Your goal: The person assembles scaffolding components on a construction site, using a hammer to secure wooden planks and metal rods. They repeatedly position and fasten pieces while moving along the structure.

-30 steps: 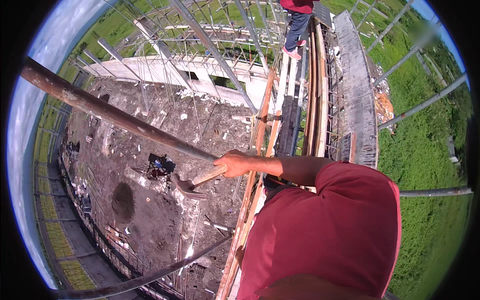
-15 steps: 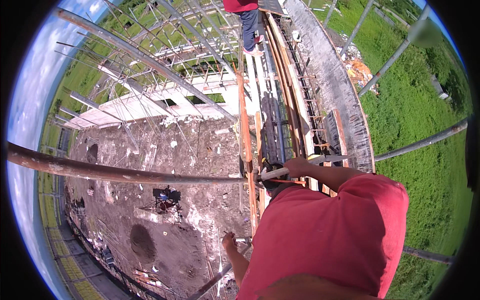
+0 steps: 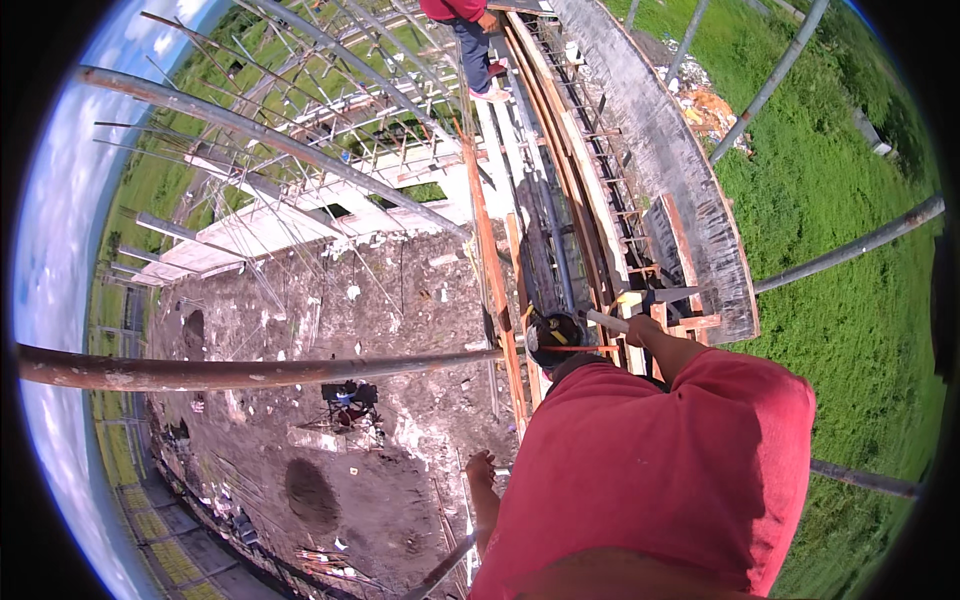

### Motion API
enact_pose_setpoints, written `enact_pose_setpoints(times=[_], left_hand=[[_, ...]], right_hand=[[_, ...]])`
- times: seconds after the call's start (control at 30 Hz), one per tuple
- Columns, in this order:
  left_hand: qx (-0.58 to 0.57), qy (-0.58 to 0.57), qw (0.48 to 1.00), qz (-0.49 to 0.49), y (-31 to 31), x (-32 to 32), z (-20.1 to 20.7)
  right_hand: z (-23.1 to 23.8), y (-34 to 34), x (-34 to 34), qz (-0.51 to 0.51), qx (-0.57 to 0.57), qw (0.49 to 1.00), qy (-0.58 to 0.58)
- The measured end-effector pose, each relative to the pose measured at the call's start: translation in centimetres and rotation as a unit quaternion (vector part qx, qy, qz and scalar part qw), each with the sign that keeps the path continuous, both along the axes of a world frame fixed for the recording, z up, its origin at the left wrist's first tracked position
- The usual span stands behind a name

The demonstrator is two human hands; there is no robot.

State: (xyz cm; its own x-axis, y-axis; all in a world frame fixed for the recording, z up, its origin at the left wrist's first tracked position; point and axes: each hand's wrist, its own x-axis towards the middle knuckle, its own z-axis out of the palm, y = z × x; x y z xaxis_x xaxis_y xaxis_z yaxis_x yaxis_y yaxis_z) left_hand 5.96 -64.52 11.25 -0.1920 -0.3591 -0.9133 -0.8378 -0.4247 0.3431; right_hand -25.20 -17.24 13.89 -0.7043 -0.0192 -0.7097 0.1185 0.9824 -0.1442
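Observation:
My right hand (image 3: 643, 330) is closed round a pale wooden handle (image 3: 608, 321); the head of this tool cannot be made out. Just beyond the hand lies a handsaw (image 3: 672, 294) with a yellowish grip, resting across the boards near the concrete wall. Low at my left side, my left hand (image 3: 482, 468) hangs with curled fingers; what they hold, if anything, is too small to tell. Between my body and the planks sits a dark rounded thing (image 3: 553, 336) with yellow bits, partly covered by my shirt.
A rusty pipe (image 3: 250, 372) crosses at left, ending near my body. Long planks (image 3: 485, 260) run ahead beside rebar and a curved concrete wall (image 3: 640, 120). A co-worker (image 3: 470, 45) stands on the boards. Far below lies the dirt ground (image 3: 400, 320); grass (image 3: 800, 220) spreads at right.
My right hand has moved right with the wooden handle, away from the pipe's end and closer to the handsaw. My left hand has shifted slightly right in view. The co-worker's hand now shows.

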Motion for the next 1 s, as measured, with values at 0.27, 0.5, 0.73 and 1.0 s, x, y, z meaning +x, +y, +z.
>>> enact_pose_setpoints(times=[0.27, 0.5, 0.73, 1.0], left_hand=[[0.012, -0.045, 0.998, -0.034, 0.9, 6.0, 1.5], [-0.023, -0.042, 0.999, -0.021, -0.2, 2.9, 3.3], [-0.046, -0.051, 0.998, 0.006, 1.7, 1.7, 1.9], [-0.013, 0.081, 0.981, 0.178, 5.4, 5.4, 0.0]], right_hand=[[-1.5, -1.1, 0.2, 0.061, -0.005, 0.998, 0.011], [2.6, -5.7, -1.7, 0.174, -0.064, 0.982, 0.032], [6.7, -11.3, -5.3, 0.25, -0.127, 0.954, 0.106], [12.3, -20.0, -6.3, 0.359, -0.199, 0.91, 0.06]])
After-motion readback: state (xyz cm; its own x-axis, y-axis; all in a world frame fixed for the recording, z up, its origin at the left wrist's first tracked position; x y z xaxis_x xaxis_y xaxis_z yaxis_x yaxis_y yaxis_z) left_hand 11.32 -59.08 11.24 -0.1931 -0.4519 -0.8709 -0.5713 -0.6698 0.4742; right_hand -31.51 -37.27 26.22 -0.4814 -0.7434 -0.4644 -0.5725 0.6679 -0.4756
